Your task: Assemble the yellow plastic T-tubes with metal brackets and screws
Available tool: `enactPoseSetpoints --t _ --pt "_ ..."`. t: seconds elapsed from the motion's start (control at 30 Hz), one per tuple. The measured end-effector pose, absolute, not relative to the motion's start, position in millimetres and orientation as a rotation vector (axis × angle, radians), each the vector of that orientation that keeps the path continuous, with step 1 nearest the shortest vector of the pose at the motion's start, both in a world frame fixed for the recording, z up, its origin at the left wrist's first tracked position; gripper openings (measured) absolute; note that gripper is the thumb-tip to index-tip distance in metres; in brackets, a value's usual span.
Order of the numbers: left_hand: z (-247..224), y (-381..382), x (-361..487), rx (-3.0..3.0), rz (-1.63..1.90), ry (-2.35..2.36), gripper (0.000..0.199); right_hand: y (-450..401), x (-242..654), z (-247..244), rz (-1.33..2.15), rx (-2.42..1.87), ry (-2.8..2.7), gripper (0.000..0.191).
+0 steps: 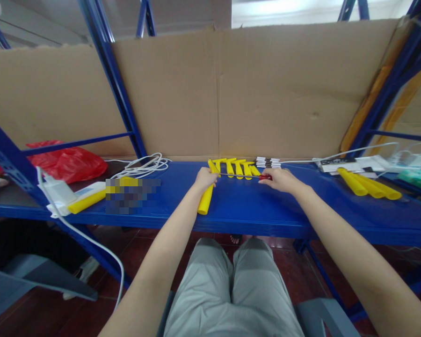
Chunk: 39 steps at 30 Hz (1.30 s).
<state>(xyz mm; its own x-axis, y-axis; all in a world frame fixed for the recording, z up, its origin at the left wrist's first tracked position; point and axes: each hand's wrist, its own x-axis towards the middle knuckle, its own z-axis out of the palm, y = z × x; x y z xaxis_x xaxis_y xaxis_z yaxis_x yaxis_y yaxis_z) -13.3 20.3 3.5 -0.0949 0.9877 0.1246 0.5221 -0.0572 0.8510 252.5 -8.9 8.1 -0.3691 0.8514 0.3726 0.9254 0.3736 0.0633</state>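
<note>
My left hand [206,178] is closed around a yellow tube-like piece [205,200], which slants over the blue shelf top, its wide end toward me. In my right hand [279,180] is the red handle of a screwdriver [265,177]. Its thin metal shaft points left and reaches the yellow piece beside my left fingers; whether the tip is inside it cannot be made out. Behind the shaft, several small yellow pieces [239,168] lie in a row. A stack of white and black parts [268,162] sits just beyond my right hand.
Several yellow tubes [368,186] lie at the right beside white boxes and cables. On the left are another yellow tube [87,201], a power strip [91,189], coiled white cable [147,164] and a red bag [70,161]. Cardboard [168,98] stands behind the blue shelf [175,201].
</note>
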Motion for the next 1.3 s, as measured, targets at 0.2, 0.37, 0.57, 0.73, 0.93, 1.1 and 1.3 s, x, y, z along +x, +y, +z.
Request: enactPoseSetpoints --t 0.2,0.37,0.57,0.73,0.93,1.1,1.3 --pt "7.1 15.5 -10.8 1.606 1.058 1.666 0.023 -6.9 252.8 6.7 -0.351 -1.584 -2.295 0.014" --pt "6.7 15.7 -10.7 1.614 1.055 1.656 0.021 -9.1 252.1 7.9 -0.336 -1.558 -2.312 0.011" --pt "5.7 17.2 -12.1 1.624 1.055 1.672 0.024 -12.1 250.9 10.1 -0.315 -1.510 -2.366 0.017" --pt "6.0 16.8 -11.4 1.616 1.061 1.672 0.019 -9.1 251.8 8.0 -0.330 -1.520 -2.314 0.016" --pt "4.9 17.9 -11.9 1.619 1.060 1.666 0.019 -6.7 254.9 6.0 -0.384 -1.481 -2.310 0.012" --pt "3.8 19.6 -13.0 1.615 1.061 1.667 0.023 -12.7 252.1 9.5 -0.395 -1.520 -2.351 0.020" --pt "6.0 17.2 -11.7 1.609 1.049 1.681 0.025 -11.8 249.4 9.5 -0.334 -1.565 -2.302 0.017"
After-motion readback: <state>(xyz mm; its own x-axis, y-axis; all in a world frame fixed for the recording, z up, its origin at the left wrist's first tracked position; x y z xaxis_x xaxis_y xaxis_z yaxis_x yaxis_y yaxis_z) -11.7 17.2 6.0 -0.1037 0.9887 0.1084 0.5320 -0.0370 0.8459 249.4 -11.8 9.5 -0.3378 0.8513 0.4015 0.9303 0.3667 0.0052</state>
